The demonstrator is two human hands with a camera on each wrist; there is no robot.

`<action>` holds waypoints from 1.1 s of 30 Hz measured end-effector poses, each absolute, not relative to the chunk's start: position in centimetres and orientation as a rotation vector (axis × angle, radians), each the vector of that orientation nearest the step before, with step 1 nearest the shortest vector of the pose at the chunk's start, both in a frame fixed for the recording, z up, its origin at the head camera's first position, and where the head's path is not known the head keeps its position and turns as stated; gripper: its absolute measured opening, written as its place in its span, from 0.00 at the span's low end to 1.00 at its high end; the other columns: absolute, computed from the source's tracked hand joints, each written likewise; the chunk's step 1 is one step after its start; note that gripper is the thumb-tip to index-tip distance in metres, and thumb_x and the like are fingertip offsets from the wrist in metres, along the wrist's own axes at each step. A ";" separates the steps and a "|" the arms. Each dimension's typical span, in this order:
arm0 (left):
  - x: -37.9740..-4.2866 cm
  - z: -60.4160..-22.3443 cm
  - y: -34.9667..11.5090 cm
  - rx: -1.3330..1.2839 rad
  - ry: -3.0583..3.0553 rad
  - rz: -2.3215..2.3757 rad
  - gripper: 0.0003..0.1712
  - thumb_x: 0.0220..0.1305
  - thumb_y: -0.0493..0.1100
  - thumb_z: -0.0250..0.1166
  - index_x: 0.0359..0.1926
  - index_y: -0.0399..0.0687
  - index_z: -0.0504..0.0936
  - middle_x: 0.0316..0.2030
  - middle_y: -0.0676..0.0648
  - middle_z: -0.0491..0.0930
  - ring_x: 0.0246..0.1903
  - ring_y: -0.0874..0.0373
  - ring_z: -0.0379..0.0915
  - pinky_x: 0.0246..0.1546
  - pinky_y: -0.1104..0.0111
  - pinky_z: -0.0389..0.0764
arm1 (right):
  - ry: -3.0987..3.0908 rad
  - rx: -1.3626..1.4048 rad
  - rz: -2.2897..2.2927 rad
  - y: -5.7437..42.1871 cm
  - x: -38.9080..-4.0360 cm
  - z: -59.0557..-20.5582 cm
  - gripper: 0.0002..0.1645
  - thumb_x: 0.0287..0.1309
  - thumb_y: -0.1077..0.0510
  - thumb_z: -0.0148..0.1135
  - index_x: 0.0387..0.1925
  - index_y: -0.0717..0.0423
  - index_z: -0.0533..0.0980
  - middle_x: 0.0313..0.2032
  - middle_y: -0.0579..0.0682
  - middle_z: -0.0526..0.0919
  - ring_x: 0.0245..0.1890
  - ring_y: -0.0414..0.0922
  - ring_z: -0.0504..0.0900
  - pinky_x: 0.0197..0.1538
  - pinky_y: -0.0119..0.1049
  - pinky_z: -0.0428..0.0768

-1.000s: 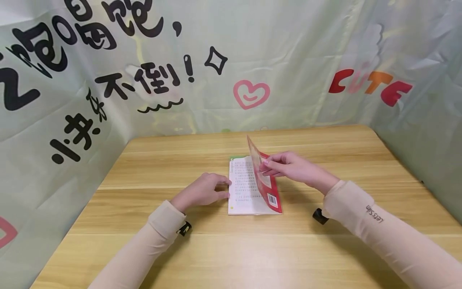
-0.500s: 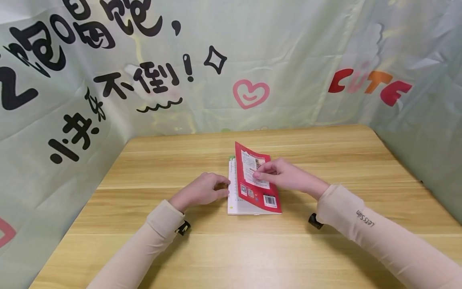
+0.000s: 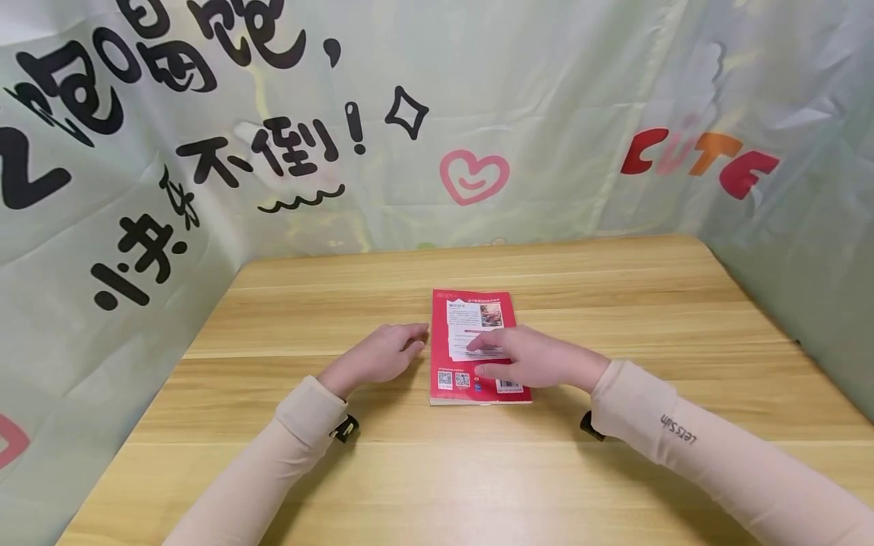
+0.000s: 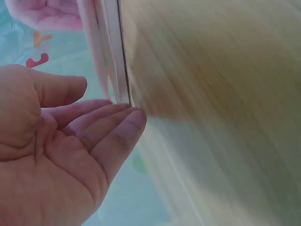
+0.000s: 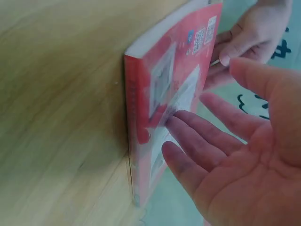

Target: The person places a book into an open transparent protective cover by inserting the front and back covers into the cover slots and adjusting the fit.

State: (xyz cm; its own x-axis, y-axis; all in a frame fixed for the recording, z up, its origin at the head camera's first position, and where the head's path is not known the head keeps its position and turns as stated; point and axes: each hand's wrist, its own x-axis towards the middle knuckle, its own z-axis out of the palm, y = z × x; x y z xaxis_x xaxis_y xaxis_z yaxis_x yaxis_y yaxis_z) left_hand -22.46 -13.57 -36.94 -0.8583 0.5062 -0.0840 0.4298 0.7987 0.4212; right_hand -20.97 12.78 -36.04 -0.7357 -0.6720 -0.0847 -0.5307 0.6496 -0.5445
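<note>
A red paperback book [image 3: 442, 334] lies on the wooden table with its back cover up, showing a white text panel, a small picture, QR codes and a barcode. My right hand [image 3: 539, 358] is over the cover, fingers spread and fairly straight; in the right wrist view the fingertips [image 5: 175, 117] are at or just above the red cover [image 5: 181, 61]. My left hand [image 3: 382, 352] is at the book's left edge. In the left wrist view its fingertips [image 4: 134, 120] are beside the page edges [image 4: 115, 47], and whether they touch is unclear.
The light wooden table [image 3: 437, 478] extends around the book. A pale cloth backdrop [image 3: 560, 136] with black lettering, a pink heart and the word CUTE rises behind the table and along both sides. A small black device [image 3: 345, 429] sits at the left wrist, another [image 3: 591, 426] at the right.
The raised red back cover has come down leftward over the printed page, and the book is now closed. My right hand has let go of the cover and its fingers have spread.
</note>
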 end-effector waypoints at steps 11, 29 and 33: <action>-22.9 -37.2 -13.3 0.824 2.718 0.564 0.44 0.65 0.55 0.62 0.74 0.40 0.56 0.72 0.45 0.51 0.68 0.53 0.50 0.62 0.62 0.60 | 2.620 -0.971 -0.551 12.2 -20.6 -36.9 0.38 0.46 0.43 0.74 0.61 0.47 0.75 0.65 0.49 0.68 0.53 0.41 0.69 0.53 0.35 0.72; -24.6 -36.7 -11.4 0.777 2.669 0.262 0.54 0.58 0.60 0.66 0.75 0.40 0.51 0.73 0.42 0.46 0.69 0.51 0.49 0.62 0.63 0.62 | 2.754 -0.798 -0.498 14.0 -22.0 -36.8 0.43 0.49 0.38 0.69 0.64 0.53 0.72 0.62 0.52 0.71 0.55 0.48 0.70 0.52 0.45 0.75; -24.8 -36.6 -10.9 0.744 2.678 0.236 0.55 0.57 0.60 0.66 0.75 0.40 0.51 0.73 0.42 0.46 0.68 0.51 0.50 0.61 0.63 0.63 | 2.850 -0.658 -0.455 15.1 -22.0 -36.4 0.37 0.50 0.40 0.70 0.58 0.56 0.77 0.48 0.52 0.80 0.42 0.45 0.75 0.42 0.41 0.77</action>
